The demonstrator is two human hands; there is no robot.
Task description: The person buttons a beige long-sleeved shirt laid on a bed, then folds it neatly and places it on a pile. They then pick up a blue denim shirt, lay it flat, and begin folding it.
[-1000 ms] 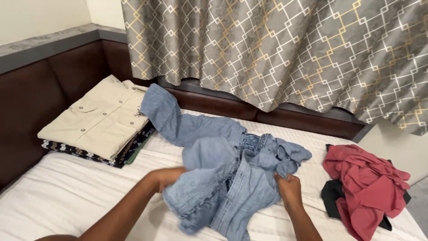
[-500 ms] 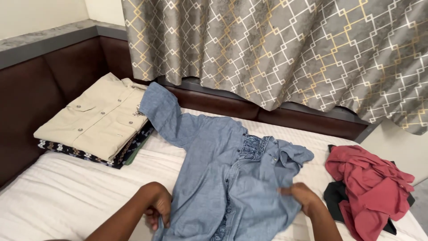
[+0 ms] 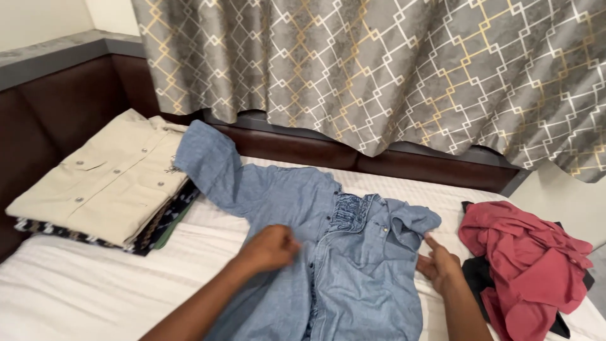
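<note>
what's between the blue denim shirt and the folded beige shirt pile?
Head view: a strip of bare white bedsheet lies between the blue denim shirt and the folded beige shirt. Higher up, the denim sleeve reaches that pile's edge.

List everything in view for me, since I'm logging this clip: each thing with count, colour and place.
denim shirt: one, light blue, spread on the bed, one sleeve reaching onto the pile
folded pile: one stack, beige shirt on top, dark patterned pieces under, left side
crumpled garment: one, red, right side, over a black piece
bed sheet: one, white
curtain: one, grey with gold and white lattice, behind
headboard: dark brown, left and back
left hand: pinching the shirt front
right hand: fingers at the shirt's edge
</note>
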